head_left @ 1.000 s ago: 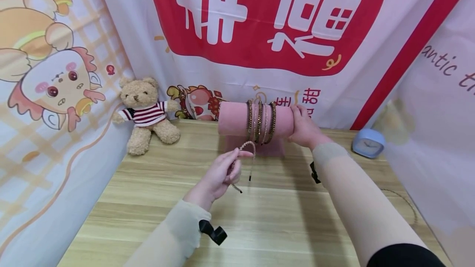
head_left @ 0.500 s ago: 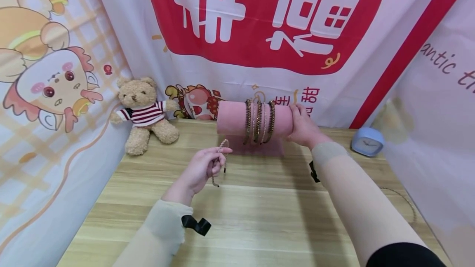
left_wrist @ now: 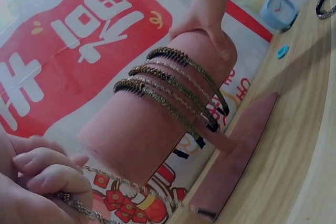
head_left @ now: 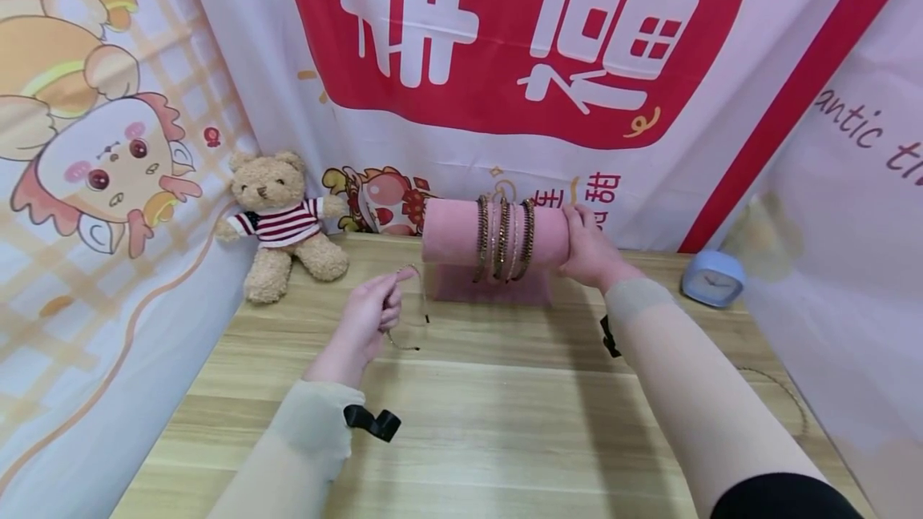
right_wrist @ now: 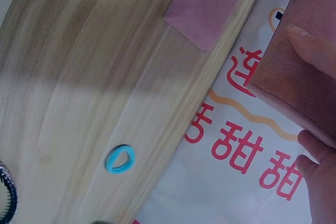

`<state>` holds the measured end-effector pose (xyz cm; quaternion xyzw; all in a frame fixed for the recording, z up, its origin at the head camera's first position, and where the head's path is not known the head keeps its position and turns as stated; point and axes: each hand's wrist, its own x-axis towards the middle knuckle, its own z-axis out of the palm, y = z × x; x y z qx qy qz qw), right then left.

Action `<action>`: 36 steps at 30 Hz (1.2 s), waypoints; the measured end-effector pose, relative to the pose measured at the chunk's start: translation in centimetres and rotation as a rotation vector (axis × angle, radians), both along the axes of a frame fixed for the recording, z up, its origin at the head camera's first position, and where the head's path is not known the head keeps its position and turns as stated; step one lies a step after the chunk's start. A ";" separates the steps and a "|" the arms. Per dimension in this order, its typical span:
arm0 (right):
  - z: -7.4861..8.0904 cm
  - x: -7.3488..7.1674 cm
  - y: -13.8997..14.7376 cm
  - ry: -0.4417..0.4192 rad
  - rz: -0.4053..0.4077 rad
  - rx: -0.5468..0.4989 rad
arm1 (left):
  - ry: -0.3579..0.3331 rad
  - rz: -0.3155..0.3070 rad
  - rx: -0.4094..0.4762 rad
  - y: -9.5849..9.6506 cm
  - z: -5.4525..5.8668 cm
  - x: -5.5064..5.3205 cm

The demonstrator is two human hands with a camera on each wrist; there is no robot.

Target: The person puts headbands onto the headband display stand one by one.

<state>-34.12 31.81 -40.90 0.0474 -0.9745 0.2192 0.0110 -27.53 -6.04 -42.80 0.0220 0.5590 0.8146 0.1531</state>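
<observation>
My left hand (head_left: pixel 366 312) grips a thin, glittery headband (left_wrist: pixel 137 186) with black tips, in front of and left of a pink padded roll stand (head_left: pixel 450 231). The headband's two ends stick out from the curled fingers. Several headbands (head_left: pixel 502 239), dark beaded ones alternating with pale thin ones, sit side by side around the middle of the roll. My right hand (head_left: pixel 593 251) holds the roll's right end, its thumb on the near side as the left wrist view shows. In the right wrist view, the thumb (right_wrist: pixel 315 51) presses on the pink fabric.
A teddy bear (head_left: pixel 274 223) in a striped shirt sits at the back left. A blue clock (head_left: pixel 714 277) stands at the back right. Another headband (head_left: pixel 789 395) lies near the table's right edge. A small blue ring (right_wrist: pixel 120 159) lies right of the stand. Printed cloth hangs behind.
My left hand has moved left, away from the roll, with the headband in its fingers, and the wrist has turned. The right hand stays on the roll's end.
</observation>
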 end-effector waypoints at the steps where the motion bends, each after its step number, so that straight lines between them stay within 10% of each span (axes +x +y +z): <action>1: 0.0 0.0 0.0 0.000 -0.002 0.002 | -0.001 0.007 0.010 -0.2 0.0 -0.3; 18: -0.1 -0.4 -0.3 0.000 -0.006 0.008 | -0.089 0.084 0.238 -0.1 1.7 -6.9; 36: -0.4 -0.6 0.3 0.005 -0.014 0.007 | -0.071 0.058 0.253 4.5 4.0 -10.2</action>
